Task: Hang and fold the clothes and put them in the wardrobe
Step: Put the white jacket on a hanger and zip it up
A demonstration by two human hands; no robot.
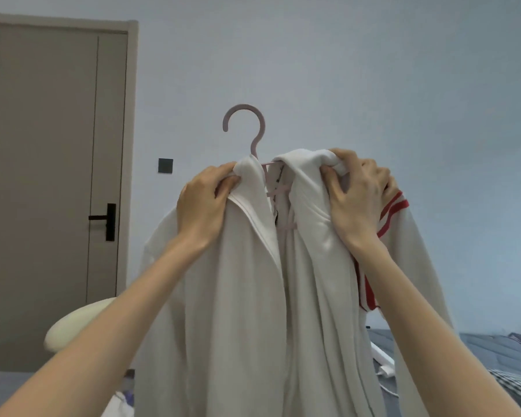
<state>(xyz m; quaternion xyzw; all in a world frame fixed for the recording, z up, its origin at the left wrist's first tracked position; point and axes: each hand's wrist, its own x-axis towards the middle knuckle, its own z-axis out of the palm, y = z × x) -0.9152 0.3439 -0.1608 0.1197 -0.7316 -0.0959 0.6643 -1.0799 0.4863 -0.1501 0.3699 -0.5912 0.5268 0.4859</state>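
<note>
**Head view.** Your left hand (202,206) is raised at the left shoulder of the jacket (247,296). Its fingers are curled and pinch a fold of the soft off-white cloth. Your right hand (358,197) is at the opposite shoulder, with its fingers clenched over a bunched wad of the same fabric.

The jacket is held in mid-air, draped on a pale pink hanger (263,123). It is open down the front and falls in long vertical folds. Red stripes (393,210) show just beside your right hand.

The hanger's smooth round hook stands upright between your hands, free of any rail.

Behind are a flat taupe door (57,145) with a black lever handle (106,218) and a dark square wall switch (165,165). A quilted blue-grey bed (494,353) lies at lower right.
</note>
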